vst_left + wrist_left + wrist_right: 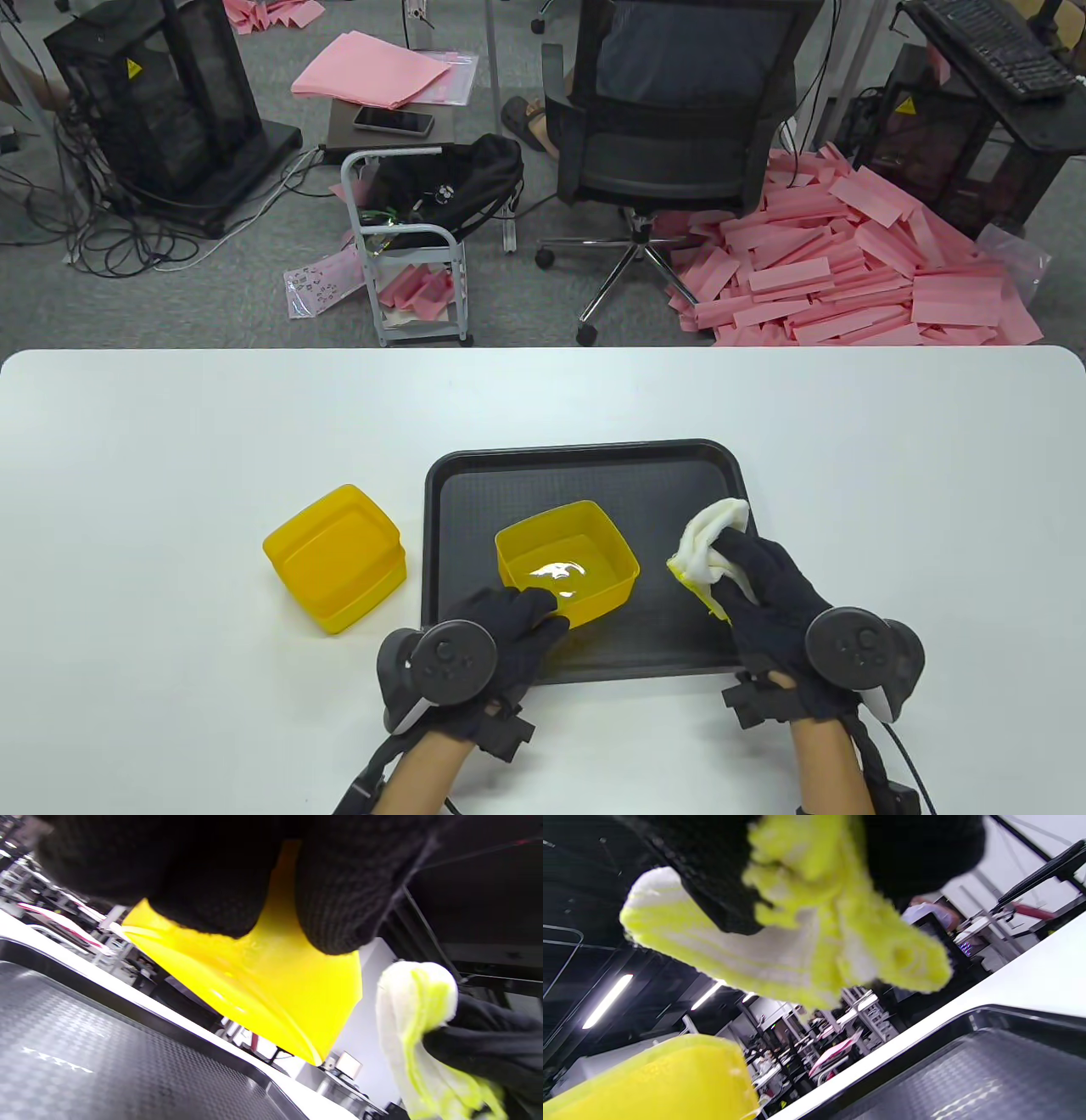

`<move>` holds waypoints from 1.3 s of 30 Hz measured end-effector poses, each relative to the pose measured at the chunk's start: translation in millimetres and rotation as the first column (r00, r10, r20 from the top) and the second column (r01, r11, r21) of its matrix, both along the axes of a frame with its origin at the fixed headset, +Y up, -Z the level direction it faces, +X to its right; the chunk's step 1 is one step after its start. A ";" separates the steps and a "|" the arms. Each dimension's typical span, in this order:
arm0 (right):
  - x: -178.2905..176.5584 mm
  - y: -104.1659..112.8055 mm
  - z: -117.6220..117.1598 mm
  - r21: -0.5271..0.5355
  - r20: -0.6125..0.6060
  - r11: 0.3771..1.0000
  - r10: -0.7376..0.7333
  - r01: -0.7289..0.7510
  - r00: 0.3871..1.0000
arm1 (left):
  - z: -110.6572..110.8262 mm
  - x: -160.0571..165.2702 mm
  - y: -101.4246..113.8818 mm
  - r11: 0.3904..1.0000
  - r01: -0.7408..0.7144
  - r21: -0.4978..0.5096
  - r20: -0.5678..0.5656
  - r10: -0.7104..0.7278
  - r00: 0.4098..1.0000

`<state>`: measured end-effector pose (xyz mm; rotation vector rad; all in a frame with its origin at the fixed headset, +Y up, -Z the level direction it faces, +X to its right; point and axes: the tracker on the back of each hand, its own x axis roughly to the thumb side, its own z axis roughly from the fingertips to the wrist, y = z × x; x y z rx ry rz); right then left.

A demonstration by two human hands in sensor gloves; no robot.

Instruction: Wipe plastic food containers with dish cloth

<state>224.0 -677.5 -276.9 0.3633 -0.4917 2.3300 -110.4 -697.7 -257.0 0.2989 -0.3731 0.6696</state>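
An open yellow plastic container (pixel 568 562) stands on the black tray (pixel 594 471). My left hand (pixel 517 628) grips its near rim; the left wrist view shows my fingers (pixel 339 899) over the yellow wall (pixel 263 984). My right hand (pixel 764 586) holds a bunched white and yellow-green dish cloth (pixel 708 543) above the tray's right side, just right of the container. The cloth also shows in the left wrist view (pixel 415 1018) and the right wrist view (pixel 806 942), where the container (pixel 670 1082) sits low at left. More yellow containers (pixel 335 556) sit stacked on the table left of the tray.
The white table (pixel 170 441) extends far to both sides and behind the tray. Beyond its far edge the floor holds an office chair (pixel 679 127), a small cart (pixel 407 229) and piles of pink foam sheets (pixel 857 263).
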 end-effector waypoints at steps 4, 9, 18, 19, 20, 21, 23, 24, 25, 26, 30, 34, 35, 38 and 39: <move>-23.6 15.0 6.4 0.021 -0.069 0.994 0.112 -0.110 0.991 | 2.8 -4.7 -7.6 1.000 0.009 0.003 0.066 -0.009 0.998; -60.9 32.8 13.0 0.097 -0.089 0.903 0.426 -0.418 0.900 | 4.1 -4.4 -6.1 1.000 0.003 0.022 0.120 -0.005 0.993; -120.1 57.4 7.1 0.205 -0.170 0.549 0.835 -0.810 0.523 | 16.6 5.1 0.8 0.993 0.028 0.114 0.205 -0.051 0.977; -125.6 57.2 7.3 0.217 -0.178 0.523 0.852 -0.825 0.493 | 17.6 6.0 1.0 0.992 0.030 0.123 0.208 -0.055 0.977; -130.7 57.0 7.2 0.229 -0.170 0.485 0.874 -0.844 0.456 | 18.3 6.7 1.5 0.991 0.022 0.133 0.222 -0.051 0.974; -138.4 56.0 7.0 0.238 -0.156 0.406 0.913 -0.882 0.378 | 20.0 7.4 2.5 0.990 0.003 0.144 0.236 -0.037 0.971; -150.9 49.2 6.1 0.256 -0.107 0.235 0.971 -0.938 0.214 | 23.2 8.2 5.6 0.982 -0.036 0.188 0.244 -0.011 0.970; -154.0 47.4 6.2 0.276 -0.076 0.197 0.980 -0.941 0.183 | 24.4 8.0 6.1 0.980 -0.032 0.196 0.231 -0.014 0.973; -157.6 45.2 5.2 0.292 -0.070 0.162 0.987 -0.943 0.148 | 25.2 7.5 5.9 0.978 -0.033 0.208 0.225 -0.015 0.974; -161.2 43.9 3.7 0.291 -0.075 0.118 0.992 -0.949 0.100 | 25.2 6.1 4.9 0.975 -0.042 0.219 0.226 -0.008 0.974; -166.6 42.5 -0.7 0.319 -0.090 0.062 0.995 -0.946 0.035 | 23.8 1.3 4.9 0.973 -0.082 0.214 0.220 0.034 0.975; -172.9 41.8 -1.4 0.294 -0.130 -0.047 0.987 -0.955 -0.089 | 26.0 5.7 4.3 0.972 -0.043 0.231 0.173 0.002 0.985; -173.1 44.7 -1.8 0.271 -0.164 -0.043 0.982 -0.962 -0.090 | 26.2 5.9 4.8 0.974 -0.048 0.223 0.157 0.013 0.987; -172.2 52.2 -3.6 0.238 -0.209 -0.010 0.976 -0.971 -0.061 | 25.6 5.3 4.3 0.975 -0.070 0.210 0.142 0.040 0.989; -172.4 55.3 -3.8 0.186 -0.271 0.005 0.961 -0.983 -0.047 | 25.2 5.3 4.0 0.978 -0.065 0.199 0.136 0.038 0.990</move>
